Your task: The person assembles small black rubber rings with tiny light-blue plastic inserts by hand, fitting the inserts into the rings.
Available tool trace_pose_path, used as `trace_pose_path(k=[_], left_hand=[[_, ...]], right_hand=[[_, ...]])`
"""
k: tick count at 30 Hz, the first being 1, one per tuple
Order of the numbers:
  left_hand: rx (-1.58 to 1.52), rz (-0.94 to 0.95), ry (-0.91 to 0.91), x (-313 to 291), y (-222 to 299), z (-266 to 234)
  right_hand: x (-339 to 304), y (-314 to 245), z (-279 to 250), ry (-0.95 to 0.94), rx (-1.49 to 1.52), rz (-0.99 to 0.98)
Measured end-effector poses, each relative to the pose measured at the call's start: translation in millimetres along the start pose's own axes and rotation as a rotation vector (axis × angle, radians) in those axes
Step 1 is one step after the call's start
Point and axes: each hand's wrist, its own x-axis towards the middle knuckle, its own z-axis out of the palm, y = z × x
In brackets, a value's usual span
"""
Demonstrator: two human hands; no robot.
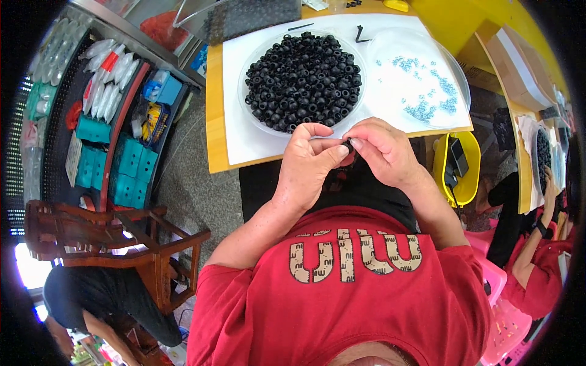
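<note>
My left hand (pixel 312 160) and my right hand (pixel 384 149) meet just off the table's front edge. Both pinch one small black ring-like part (pixel 348 145) between thumbs and fingertips; the fingers cover most of it. Just beyond my hands lies a round clear tray (pixel 245 116) heaped with many small black hollow parts (pixel 302 82) of a like kind. To its right, a second clear round tray (pixel 390 46) holds scattered tiny bluish clear pieces (pixel 427 91). A black hex key (pixel 361 34) and a thin black rod (pixel 301 27) lie behind the trays.
White sheeting (pixel 235 152) covers the wooden table (pixel 215 110). A yellow bin (pixel 467 189) with dark objects stands right of my lap. Shelves with teal boxes (pixel 128 158) and a wooden chair (pixel 146 262) are at left. One person bends at lower left; another works at a table on the right.
</note>
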Motion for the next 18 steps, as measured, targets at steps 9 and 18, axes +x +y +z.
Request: trace_pose_path(k=[9, 18], left_hand=[[0.157, 0.018, -0.013, -1.3, 5.0, -1.2], [0.11, -0.013, -0.043, -1.8, 8.7, -0.8]], right_hand=[[-1.8, -0.7, -4.9, -0.088, 0.069, 0.155], [8.3, -4.2, -13.7, -0.135, -0.021, 0.017]])
